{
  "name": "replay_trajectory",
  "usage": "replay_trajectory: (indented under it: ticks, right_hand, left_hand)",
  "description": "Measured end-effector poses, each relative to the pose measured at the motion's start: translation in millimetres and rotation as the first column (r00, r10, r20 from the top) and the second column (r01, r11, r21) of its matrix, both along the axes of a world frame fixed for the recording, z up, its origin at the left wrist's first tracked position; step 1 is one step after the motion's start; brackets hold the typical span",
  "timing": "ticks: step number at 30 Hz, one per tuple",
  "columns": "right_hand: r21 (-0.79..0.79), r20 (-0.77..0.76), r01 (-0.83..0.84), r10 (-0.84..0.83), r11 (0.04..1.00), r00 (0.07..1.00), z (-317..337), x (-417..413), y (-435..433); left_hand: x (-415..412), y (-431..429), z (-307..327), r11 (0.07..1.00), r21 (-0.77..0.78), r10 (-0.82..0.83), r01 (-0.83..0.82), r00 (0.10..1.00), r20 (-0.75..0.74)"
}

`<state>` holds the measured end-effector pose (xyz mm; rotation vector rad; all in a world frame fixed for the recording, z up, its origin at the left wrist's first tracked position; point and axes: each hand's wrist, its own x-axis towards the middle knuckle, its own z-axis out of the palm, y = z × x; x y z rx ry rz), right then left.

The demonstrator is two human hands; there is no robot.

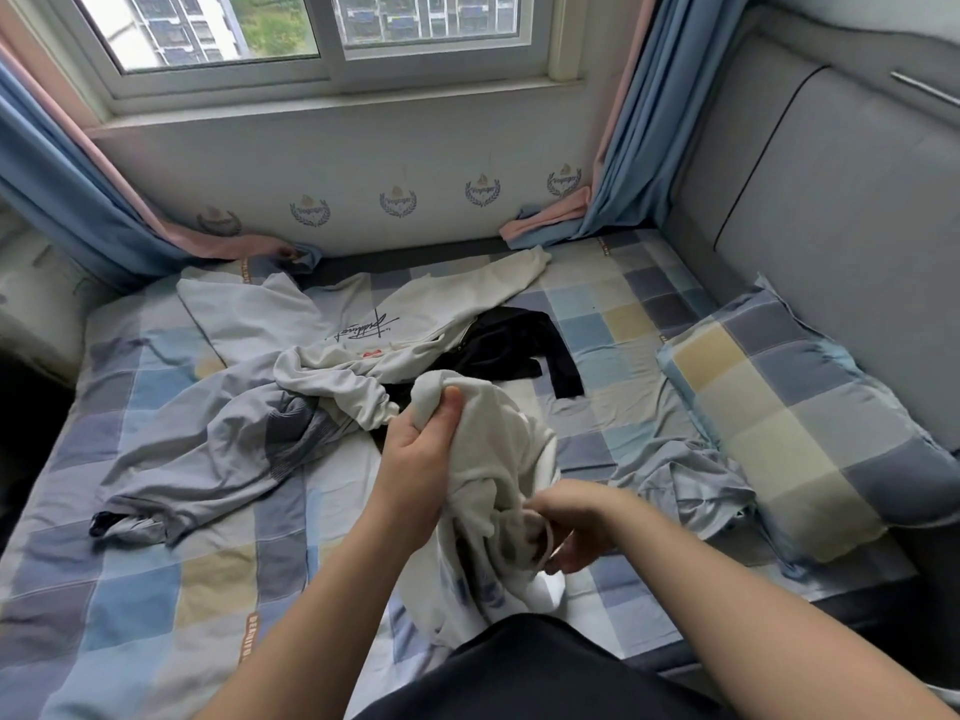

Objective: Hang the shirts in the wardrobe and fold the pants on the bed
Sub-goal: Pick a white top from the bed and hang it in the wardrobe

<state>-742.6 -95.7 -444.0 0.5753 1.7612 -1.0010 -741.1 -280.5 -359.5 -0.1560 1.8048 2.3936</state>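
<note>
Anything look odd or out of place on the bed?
Nothing damaged. The white printed sweatshirt, black garment and grey garment lie tangled and crumpled together; the left hand and right hand grip another bunched white garment.

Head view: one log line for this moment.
left hand: grips white garment | right hand: grips same garment, lower | bed: grey shirt, black garment, printed white top lying loose

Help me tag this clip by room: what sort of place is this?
Most likely a bedroom: a bed, a pillow beside a padded headboard, and curtains at the window.
</note>
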Motion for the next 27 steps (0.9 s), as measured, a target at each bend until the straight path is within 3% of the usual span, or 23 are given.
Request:
replay_trajectory:
  ticks: [3, 5, 8, 12, 13, 15, 16, 17, 19, 21, 23, 27]
  right_hand:
    - [-0.042, -0.131, 0.176, -0.18, 0.983, 0.975, -7.1, 2.3, 4.1]
    - [-0.147, -0.315, 0.367, -0.396, 0.918, 0.863, -3.2, -5.5, 5.7]
    - [-0.327, -0.525, 0.397, -0.515, 0.857, 0.678, 22.5, -14.4, 3.4]
    - [-0.587, -0.434, 0.376, -0.671, 0.717, 0.602, 60.1, -3.7, -8.4]
    - [-0.611, -0.413, 0.387, -0.695, 0.691, 0.589, 67.3, 0.0, -8.8]
    - [-0.655, -0.38, 0.403, -0.74, 0.639, 0.555, 79.4, 6.2, -5.7]
    - [-0.674, -0.369, 0.402, -0.754, 0.62, 0.544, 85.4, 9.2, -3.9]
    - [-0.687, -0.364, 0.399, -0.763, 0.607, 0.535, 91.4, 12.1, -2.1]
    - [-0.713, -0.344, 0.398, -0.782, 0.577, 0.519, 99.6, 17.9, 0.8]
    - [-0.748, -0.314, 0.383, -0.798, 0.542, 0.515, 105.0, 23.6, 3.3]
    - [-0.78, -0.289, 0.36, -0.805, 0.512, 0.517, 108.0, 28.9, 6.5]
    - [-0.814, -0.22, 0.405, -0.867, 0.415, 0.447, 103.6, 37.6, 17.7]
  left_hand:
    - [-7.1, -8.5, -6.9, 0.998, -0.035, 0.048, -0.047, 0.998, 0.038]
    - [-18.6, -19.5, -22.1, 0.986, -0.121, 0.131, -0.118, 0.986, 0.1]
    - [-28.8, -35.5, -57.2, 0.961, -0.235, 0.206, -0.145, 0.944, 0.258]
    - [-23.3, -45.1, -97.6, 0.942, -0.319, 0.26, -0.106, 0.829, 0.495]
    - [-20.7, -46.3, -103.4, 0.903, -0.415, 0.33, -0.111, 0.797, 0.505]
    - [-16.6, -48.6, -109.1, 0.707, -0.703, 0.448, -0.074, 0.817, 0.365]
    - [-14.1, -47.3, -107.2, 0.621, -0.783, 0.434, -0.041, 0.85, 0.299]
    - [-12.8, -45.1, -102.6, 0.61, -0.792, 0.359, 0.024, 0.883, 0.302]
    - [-10.4, -34.3, -89.1, 0.737, -0.624, 0.148, 0.259, 0.839, 0.523]
    - [-7.1, -21.5, -81.2, 0.769, -0.413, -0.038, 0.488, 0.679, 0.733]
    - [-3.9, -6.8, -83.3, 0.714, -0.301, -0.161, 0.632, 0.567, 0.808]
    - [5.7, 15.5, -87.0, 0.56, -0.2, -0.222, 0.804, 0.378, 0.899]
